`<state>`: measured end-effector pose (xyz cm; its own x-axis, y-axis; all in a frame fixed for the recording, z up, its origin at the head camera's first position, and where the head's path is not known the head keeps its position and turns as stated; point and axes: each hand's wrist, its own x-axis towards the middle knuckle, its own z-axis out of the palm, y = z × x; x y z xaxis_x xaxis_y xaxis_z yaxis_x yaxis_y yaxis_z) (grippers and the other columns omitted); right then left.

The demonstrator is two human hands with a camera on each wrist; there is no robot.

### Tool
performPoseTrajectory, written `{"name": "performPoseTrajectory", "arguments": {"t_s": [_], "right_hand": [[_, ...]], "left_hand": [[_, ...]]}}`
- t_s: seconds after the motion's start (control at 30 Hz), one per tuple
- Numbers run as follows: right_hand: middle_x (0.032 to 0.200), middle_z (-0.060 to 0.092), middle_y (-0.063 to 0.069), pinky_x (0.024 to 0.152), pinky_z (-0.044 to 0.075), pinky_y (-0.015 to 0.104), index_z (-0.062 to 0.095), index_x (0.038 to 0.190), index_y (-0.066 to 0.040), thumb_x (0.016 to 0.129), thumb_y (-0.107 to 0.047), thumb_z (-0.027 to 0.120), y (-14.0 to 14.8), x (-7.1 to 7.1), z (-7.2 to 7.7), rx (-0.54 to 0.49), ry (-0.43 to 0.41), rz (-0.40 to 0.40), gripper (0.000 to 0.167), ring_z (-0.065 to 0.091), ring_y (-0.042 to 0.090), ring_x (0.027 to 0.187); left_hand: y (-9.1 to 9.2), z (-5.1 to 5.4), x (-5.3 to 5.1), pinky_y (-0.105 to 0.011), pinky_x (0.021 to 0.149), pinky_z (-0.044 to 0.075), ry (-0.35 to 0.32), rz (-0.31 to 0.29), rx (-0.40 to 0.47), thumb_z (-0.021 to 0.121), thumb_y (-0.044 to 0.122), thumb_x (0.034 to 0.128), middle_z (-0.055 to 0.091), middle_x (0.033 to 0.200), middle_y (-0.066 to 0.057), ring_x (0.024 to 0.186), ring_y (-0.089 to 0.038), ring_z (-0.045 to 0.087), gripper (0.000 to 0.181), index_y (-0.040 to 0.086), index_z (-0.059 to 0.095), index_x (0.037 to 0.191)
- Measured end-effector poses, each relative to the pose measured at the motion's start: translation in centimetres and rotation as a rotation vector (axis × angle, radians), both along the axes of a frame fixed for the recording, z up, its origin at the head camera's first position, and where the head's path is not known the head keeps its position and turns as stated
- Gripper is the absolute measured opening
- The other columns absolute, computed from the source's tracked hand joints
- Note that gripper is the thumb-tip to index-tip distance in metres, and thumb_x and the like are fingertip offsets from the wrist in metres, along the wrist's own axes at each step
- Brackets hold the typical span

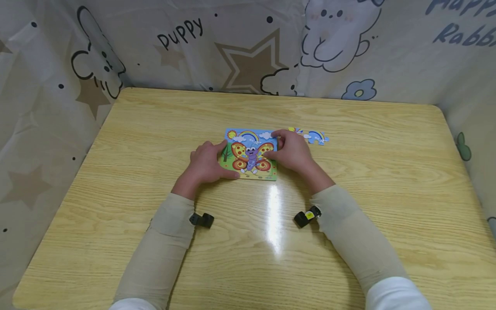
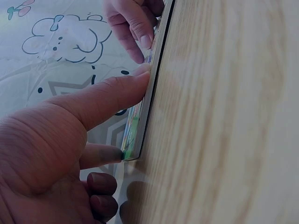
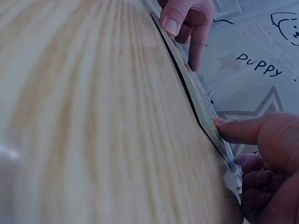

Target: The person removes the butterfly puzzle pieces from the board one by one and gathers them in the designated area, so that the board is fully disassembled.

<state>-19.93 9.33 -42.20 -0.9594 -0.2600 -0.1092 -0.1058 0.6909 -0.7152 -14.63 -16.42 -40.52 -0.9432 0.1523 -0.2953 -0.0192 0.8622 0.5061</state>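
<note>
A butterfly jigsaw puzzle board [image 1: 251,137] lies on the table, with a rainbow and a sun across its top. My left hand [image 1: 207,162] holds the board at its left, its thumb on the near edge and a finger at the left edge; in the left wrist view its other fingers are curled. At the board's right side, my right hand [image 1: 295,150] touches the picture with its thumb on the wing and a fingertip near the cloud. Whether it pinches a loose piece is hidden. Beyond that hand lies a rainbow puzzle piece [image 1: 315,137].
Another colourful piece [image 1: 291,129] shows partly behind the right hand. Wood-grain table [image 1: 155,129] surrounds the board. A printed cloth [image 1: 186,56] hangs behind the table's far edge and along the sides.
</note>
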Motion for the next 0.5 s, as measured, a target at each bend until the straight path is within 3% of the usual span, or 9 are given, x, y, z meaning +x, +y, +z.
{"name": "performPoseTrajectory", "arguments": {"t_s": [0.5], "right_hand": [[0.087,0.047,0.008,0.072,0.034,0.037,0.057,0.130,-0.006,0.076,-0.021,0.090,-0.54,0.24,0.35,-0.063,-0.054,-0.090,0.065,0.043,0.025,0.079]], "left_hand": [[0.04,0.01,0.02,-0.052,0.097,0.027,-0.004,-0.001,0.005,0.088,0.052,0.0699,0.045,0.129,-0.019,0.112,-0.034,0.041,0.112,0.012,0.031,0.158]]}}
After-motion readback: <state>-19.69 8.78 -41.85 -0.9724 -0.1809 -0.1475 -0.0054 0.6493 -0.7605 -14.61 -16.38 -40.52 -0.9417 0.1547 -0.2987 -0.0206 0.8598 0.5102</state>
